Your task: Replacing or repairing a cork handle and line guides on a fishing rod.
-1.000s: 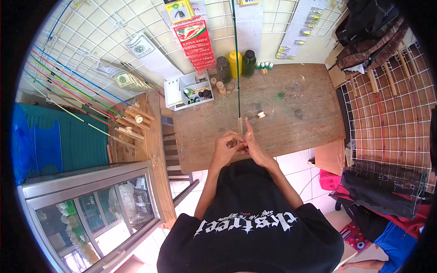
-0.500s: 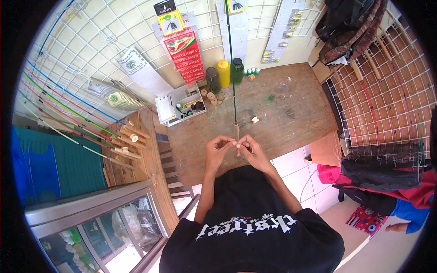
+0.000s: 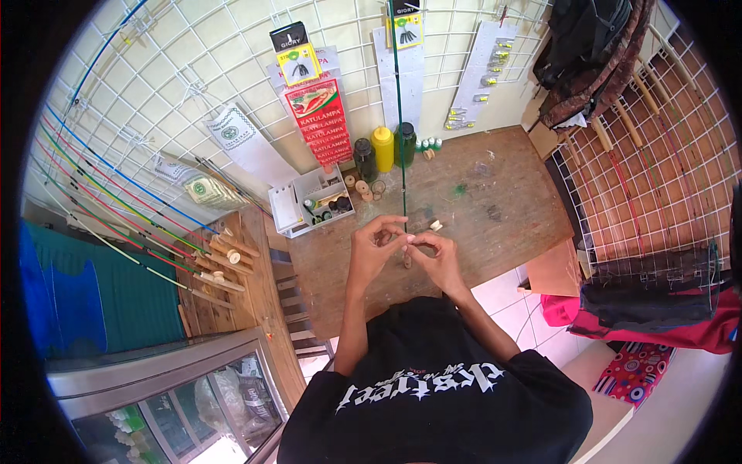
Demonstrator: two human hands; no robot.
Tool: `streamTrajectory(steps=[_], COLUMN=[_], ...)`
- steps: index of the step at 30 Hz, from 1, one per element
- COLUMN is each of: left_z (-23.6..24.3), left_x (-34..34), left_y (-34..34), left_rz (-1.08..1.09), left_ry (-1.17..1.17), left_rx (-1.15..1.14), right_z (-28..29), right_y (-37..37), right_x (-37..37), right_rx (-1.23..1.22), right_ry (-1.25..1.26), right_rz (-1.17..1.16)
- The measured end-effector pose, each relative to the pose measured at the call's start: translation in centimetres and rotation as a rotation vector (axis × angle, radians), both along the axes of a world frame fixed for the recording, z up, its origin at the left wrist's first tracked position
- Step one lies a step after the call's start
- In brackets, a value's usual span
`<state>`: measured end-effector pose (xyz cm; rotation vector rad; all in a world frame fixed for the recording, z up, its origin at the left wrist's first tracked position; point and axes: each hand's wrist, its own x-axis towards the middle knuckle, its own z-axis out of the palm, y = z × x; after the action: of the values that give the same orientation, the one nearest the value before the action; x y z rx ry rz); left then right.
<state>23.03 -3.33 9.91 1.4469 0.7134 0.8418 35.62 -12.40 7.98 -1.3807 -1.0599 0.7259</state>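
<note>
A dark green rod runs away from me over the wooden table, a wooden handle at its near end. My left hand pinches at the shaft just above the handle, index finger raised along it. My right hand meets it there, thumb and fingers closed on the rod. Whether anything small is between the fingertips cannot be seen clearly. Just beyond my hands lies a pale spool.
A divided tray of small items stands back left, beside wooden spools, jars and a yellow bottle. Rods with wooden handles lie on the left. Wire grids flank the right. A glass cabinet is lower left.
My hands have moved up the rod from below the handle to just above it, the left index now raised. The view has shifted; the person's arm at lower right has left it.
</note>
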Motion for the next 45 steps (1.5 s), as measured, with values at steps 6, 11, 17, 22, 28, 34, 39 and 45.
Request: streamTrajectory(steps=[6,11,17,22,28,34,39,45], left_z=[1.0,1.4,-1.1,-1.7,-2.0,-2.8,-2.8,-3.0], left_x=[0.5,1.7,2.9,3.5,3.7,3.9,3.9,4.0], left_y=[1.1,1.7,3.1,3.4,3.6,3.9,3.8,3.7], left_rz=[-0.025,0.045,0.217,0.078,-0.011,0.037,0.054,0.065], left_ry=[0.071,0.008,-0.187,-0.219,-0.227,-0.234,-0.238,-0.262], left_rx=[0.075,0.125,0.072,-0.036,-0.107,-0.109,-0.135,-0.141], right_z=[0.3,0.5,2.4,2.9,2.6,2.2,2.2,3.1], right_y=[0.8,2.1,3.4,4.0,4.3,4.7,5.0,5.0], right_x=[0.6,1.3,1.8,1.7,1.8,1.6,1.4,1.4], right_rx=[-0.056,0.001,-0.065,-0.039,0.049,0.079,0.058,-0.035], right_ry=[0.124,0.109,0.027,-0.109,-0.342,-0.372,-0.305,-0.165], right_rz=[0.002,-0.106,-0.205,-0.271,-0.287,-0.289,-0.308,-0.310])
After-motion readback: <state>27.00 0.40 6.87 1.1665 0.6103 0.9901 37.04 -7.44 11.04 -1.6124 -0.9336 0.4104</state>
